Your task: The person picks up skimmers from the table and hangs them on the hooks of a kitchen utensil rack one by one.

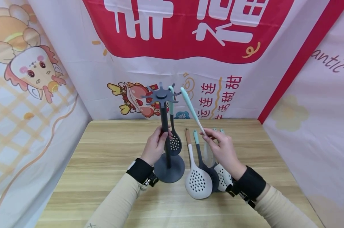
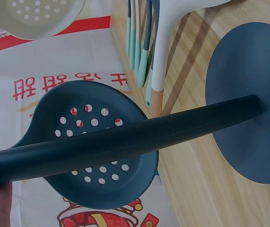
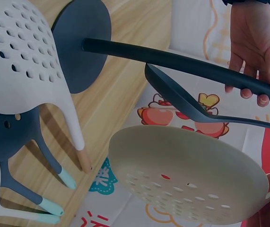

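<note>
Light wood-grain worktop (image 1: 109, 177), boxed in by printed cartoon banners (image 1: 172, 41) at back and sides. Dark grey utensil stand with round base and hooked top (image 1: 164, 126) upright at centre; left hand (image 1: 154, 147) wrapped round its pole at mid-height, steadying it. Dark slotted spoon (image 1: 174, 144) already hanging from a hook, just right of pole. Right hand (image 1: 224, 152) pinching cream skimmer with mint handle tip (image 1: 190, 107) by its thin shaft, fingers curled on it; wrist view shows perforated cream bowl (image 3: 187, 175) near the palm. Long axis tilted, tip up and left, just right of hooked top, not touching. More cream and dark slotted utensils (image 1: 201, 177) flat on worktop, near right.
</note>
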A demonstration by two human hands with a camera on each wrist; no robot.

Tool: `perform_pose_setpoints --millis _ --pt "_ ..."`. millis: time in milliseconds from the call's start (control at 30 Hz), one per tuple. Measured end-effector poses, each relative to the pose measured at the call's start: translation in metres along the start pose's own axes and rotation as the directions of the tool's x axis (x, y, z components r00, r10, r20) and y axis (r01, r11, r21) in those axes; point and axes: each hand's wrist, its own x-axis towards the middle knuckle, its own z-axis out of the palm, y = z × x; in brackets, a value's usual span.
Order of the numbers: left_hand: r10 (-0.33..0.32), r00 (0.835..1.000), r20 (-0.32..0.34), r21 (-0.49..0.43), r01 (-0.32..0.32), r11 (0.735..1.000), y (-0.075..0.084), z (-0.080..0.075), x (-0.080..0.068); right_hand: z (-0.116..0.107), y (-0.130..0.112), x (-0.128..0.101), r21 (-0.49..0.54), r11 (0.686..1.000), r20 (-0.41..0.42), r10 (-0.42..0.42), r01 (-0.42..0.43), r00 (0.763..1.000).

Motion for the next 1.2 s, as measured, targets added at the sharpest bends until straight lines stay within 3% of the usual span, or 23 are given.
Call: perform_pose_setpoints --millis 733,1200 --pt "-0.029 1.000 0.007 -0.004 0.029 1.000 0.0009 -0.0021 0.0006 0.0032 -0.0035 0.0007 -0.012 1.000 0.008 -0.017 0.017 1.000" --pt "-0.016 1.000 -0.006 0.000 0.016 1.000 0.0029 -0.0005 -0.0004 0.0055 -0.0025 -0.0028 -0.019 0.999 0.022 -0.035 0.035 0.999"
